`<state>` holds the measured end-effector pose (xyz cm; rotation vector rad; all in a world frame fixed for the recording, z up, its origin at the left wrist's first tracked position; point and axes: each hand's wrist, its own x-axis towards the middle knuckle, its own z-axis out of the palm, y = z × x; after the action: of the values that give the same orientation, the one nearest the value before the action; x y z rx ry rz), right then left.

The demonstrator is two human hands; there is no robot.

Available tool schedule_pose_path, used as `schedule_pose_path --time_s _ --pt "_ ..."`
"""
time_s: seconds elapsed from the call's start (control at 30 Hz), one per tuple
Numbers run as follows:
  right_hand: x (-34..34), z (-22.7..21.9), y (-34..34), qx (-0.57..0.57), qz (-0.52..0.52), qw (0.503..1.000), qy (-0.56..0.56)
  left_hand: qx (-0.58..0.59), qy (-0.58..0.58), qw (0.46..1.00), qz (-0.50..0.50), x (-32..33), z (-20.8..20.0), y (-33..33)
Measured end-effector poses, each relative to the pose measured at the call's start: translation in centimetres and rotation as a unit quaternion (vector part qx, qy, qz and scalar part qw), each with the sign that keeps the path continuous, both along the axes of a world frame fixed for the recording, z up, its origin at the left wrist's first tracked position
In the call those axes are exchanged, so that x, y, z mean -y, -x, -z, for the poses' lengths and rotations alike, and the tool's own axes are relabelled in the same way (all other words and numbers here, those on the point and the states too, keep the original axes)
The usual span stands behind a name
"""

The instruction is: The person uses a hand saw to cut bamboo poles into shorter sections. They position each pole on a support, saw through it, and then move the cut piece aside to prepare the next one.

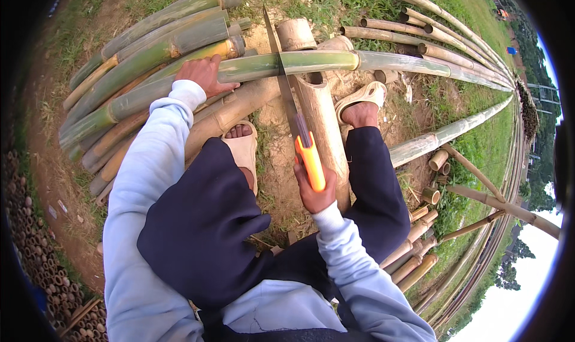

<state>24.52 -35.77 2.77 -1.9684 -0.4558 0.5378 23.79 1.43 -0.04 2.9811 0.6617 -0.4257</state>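
Observation:
A long green bamboo pole (323,60) lies crosswise in front of me, over a thick cut bamboo piece (320,108). My left hand (203,77) grips the pole from above, left of the saw, thumb toward me. In my right hand (316,192) is the orange handle of a handsaw (289,96). Its long blade points away from me and crosses the green pole, seemingly touching its top. Whether the teeth have entered the bamboo cannot be seen. My sandalled feet stand on either side of the thick piece.
Thick green and brown bamboo poles (156,48) are piled at left. A short bamboo stump (295,33) stands beyond the blade. Long poles (443,39) stretch off to the right over grass. Cut bamboo pieces (413,258) lie right of my knee, and many short pieces (51,276) at lower left.

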Motion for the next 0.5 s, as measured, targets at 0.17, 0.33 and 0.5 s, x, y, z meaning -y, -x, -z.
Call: schedule_pose_path --time_s 0.17,0.33,0.5 --pt "-8.0 1.0 -5.7 0.033 -0.012 0.999 -0.032 0.019 0.002 1.000 0.006 -0.2 -0.2 -0.3" --pt "7.0 -3.8 7.1 -0.047 0.018 0.999 0.008 0.021 -0.011 1.000 -0.008 -0.6 0.4 0.9" --pt "5.5 -4.7 4.7 -0.039 -0.004 0.999 0.032 0.022 -0.011 1.000 -0.003 -0.3 0.6 0.7"
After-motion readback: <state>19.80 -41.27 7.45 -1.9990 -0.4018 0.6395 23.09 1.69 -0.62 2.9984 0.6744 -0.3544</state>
